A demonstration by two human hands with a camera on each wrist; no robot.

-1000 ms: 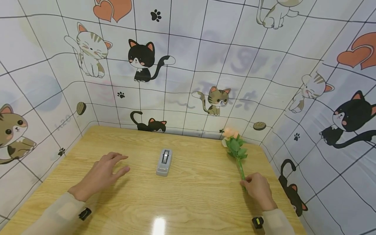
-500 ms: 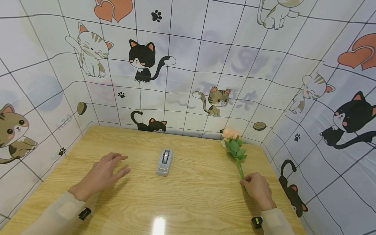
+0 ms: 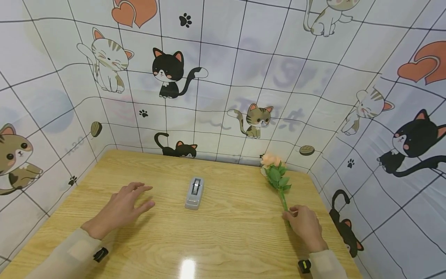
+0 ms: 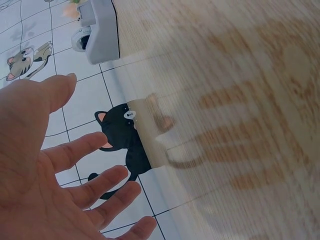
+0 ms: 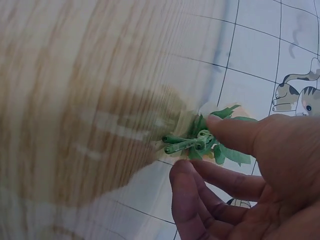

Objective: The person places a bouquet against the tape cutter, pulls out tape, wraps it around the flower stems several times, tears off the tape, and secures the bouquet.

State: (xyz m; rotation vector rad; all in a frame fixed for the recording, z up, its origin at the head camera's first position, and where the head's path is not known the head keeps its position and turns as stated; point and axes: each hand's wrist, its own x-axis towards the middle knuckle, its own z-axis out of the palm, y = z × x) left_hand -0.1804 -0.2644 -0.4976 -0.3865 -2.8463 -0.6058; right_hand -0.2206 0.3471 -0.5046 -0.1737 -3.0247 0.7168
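Note:
Artificial-looking roses point(image 3: 275, 172), with peach and whitish blooms and green leaves, lie on the wooden table point(image 3: 230, 209) at the right. My right hand point(image 3: 306, 226) is at their lower stem. In the right wrist view, two green stem ends point(image 5: 175, 145) show in the gap between the thumb point(image 5: 235, 134) and the bent fingers, which stand apart from them. A grey tape dispenser point(image 3: 194, 193) stands near the middle of the table. To its left, my left hand point(image 3: 120, 205) hovers with fingers spread, holding nothing.
Cat-printed white cloth point(image 3: 209, 77) with a dark grid stands behind the table and along both sides. The rose blooms lie close to the back edge. A bright light reflection point(image 3: 188, 267) shows on the front of the table.
My right thumb has parted a little from the fingers, and the roses have shifted slightly left. The left hand and the tape dispenser keep their places.

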